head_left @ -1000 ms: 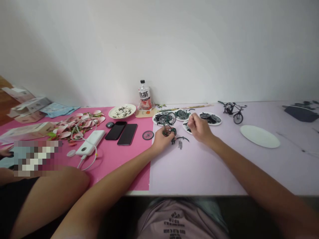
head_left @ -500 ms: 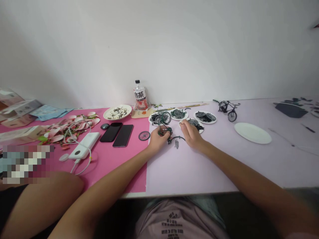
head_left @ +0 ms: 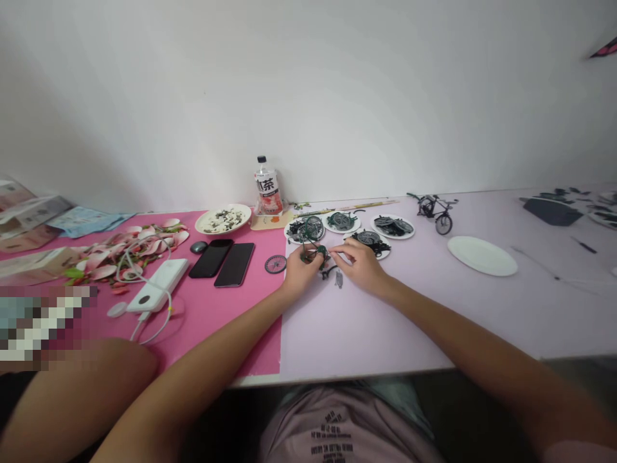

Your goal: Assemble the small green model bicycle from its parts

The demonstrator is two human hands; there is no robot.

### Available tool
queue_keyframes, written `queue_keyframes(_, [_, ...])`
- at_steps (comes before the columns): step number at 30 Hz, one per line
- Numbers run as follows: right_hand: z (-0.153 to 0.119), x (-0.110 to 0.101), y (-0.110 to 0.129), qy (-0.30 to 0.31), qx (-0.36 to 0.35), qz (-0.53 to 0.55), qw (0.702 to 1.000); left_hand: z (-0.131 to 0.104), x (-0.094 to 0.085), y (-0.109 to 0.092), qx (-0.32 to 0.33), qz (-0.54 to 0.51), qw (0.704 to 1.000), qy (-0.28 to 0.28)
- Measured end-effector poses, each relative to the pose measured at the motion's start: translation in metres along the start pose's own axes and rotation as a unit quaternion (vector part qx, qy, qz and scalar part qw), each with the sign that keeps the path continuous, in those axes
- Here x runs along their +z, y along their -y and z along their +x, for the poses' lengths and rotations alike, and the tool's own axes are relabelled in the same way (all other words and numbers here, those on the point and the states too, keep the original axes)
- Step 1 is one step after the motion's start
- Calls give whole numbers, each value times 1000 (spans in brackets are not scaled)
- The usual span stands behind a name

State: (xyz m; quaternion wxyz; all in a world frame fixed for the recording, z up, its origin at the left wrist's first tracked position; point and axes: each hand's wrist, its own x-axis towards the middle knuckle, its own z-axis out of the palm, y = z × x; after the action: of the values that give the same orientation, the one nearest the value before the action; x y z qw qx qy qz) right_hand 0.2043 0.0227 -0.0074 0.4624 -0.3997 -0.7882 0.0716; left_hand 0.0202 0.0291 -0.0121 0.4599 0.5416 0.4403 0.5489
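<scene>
My left hand [head_left: 299, 275] is closed around a dark green model bicycle frame [head_left: 321, 251], gripped between thumb and fingers. Fingertips of my right hand [head_left: 362, 265] are pinched together against the frame's right side; whatever is between them is too small to make out. Just below the hands lie a dark curved part [head_left: 328, 273] and a small grey part [head_left: 339, 279]. A loose spoked wheel [head_left: 276, 264] rests to the left of my left hand. Behind my right hand is a plate of dark wheels and parts [head_left: 367, 238], partly covered by that hand.
More plates of bicycle parts [head_left: 394, 225] stand along the back. A finished-looking model bicycle [head_left: 436, 212] and a white plate [head_left: 482, 256] are on the right. To the left lie two phones [head_left: 234, 264], a power bank [head_left: 158, 286], pink petals [head_left: 139, 247] and a drink bottle [head_left: 268, 190].
My right hand has come from the plate of parts leftward to the frame, its fingertips now meeting it. My left hand still holds the frame. The view has shifted slightly.
</scene>
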Motion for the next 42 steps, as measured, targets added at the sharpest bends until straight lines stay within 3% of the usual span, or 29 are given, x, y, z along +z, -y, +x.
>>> queue_keyframes(18, [0,4,0,11,19,31,999,-2,1,-6,-3,3,1000,4])
queue_keyframes(42, [-1,2,2,20,-4,-38,999,1,-2,1,7,29,999,14])
